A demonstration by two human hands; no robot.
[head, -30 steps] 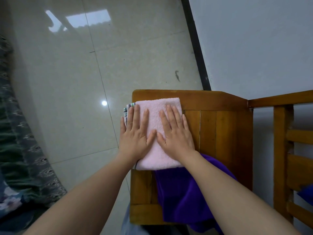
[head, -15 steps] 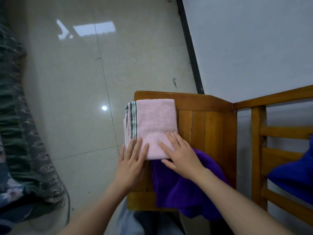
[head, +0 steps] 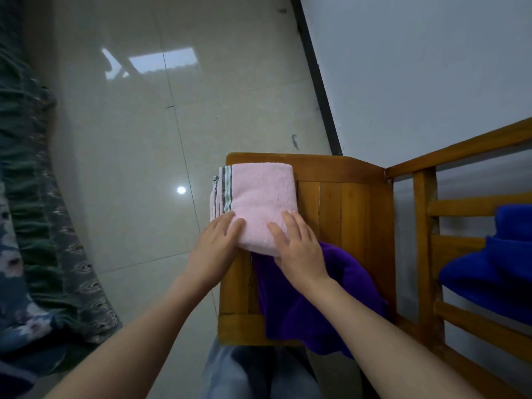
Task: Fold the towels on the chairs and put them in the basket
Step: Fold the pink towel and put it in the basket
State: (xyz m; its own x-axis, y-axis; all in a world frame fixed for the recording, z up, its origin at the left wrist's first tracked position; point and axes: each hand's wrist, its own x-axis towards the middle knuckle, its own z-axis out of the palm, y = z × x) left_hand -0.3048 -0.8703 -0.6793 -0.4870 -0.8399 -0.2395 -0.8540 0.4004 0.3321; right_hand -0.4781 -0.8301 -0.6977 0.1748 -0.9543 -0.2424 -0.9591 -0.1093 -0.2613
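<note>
A folded pink towel (head: 259, 197) with a striped edge lies on the far left part of a wooden chair seat (head: 345, 214). My left hand (head: 214, 246) grips its near left corner, fingers on top. My right hand (head: 299, 249) grips its near right edge the same way. The near edge looks slightly raised. An unfolded purple towel (head: 302, 298) lies under my right wrist and hangs over the seat's front. A blue towel (head: 495, 272) lies on a second wooden chair (head: 423, 226) at the right. No basket is in view.
A glossy tiled floor (head: 129, 168) stretches to the left of the chair. A patterned green and grey cloth cover (head: 28, 226) runs along the left edge. A white wall (head: 417, 67) with a dark skirting stands behind the chairs. My legs in jeans (head: 244, 370) are below the seat.
Both hands slid from flat on the pink towel's top back to its near edge and closed on it. The view shifted, showing the blue towel at the right.
</note>
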